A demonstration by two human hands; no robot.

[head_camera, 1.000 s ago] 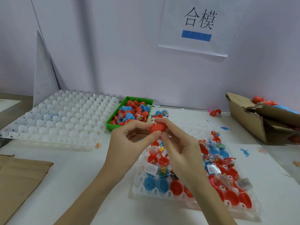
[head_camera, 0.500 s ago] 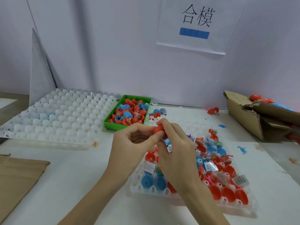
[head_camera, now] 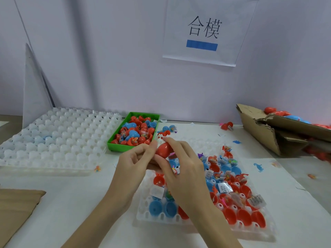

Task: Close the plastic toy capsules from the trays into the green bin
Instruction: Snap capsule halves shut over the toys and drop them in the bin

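A red capsule (head_camera: 163,149) is held between both hands above the near tray. My left hand (head_camera: 138,161) pinches its left side with thumb and fingers. My right hand (head_camera: 180,163) grips it from the right and above. The white tray (head_camera: 161,216) below holds several open red and blue capsule halves (head_camera: 232,194) with small toys and paper slips. The green bin (head_camera: 114,145) behind the hands is filled with red and blue capsules (head_camera: 136,130).
A large white tray (head_camera: 57,140), nearly empty of capsules, lies at the left. A torn cardboard box (head_camera: 272,129) with more capsules sits at the right. Loose capsules (head_camera: 226,125) and small toy bits dot the white table. Brown cardboard (head_camera: 16,208) lies at the near left.
Both hands have kept hold of the red capsule, and the right hand's fingers have shifted further over its top. The camera has moved a little closer.
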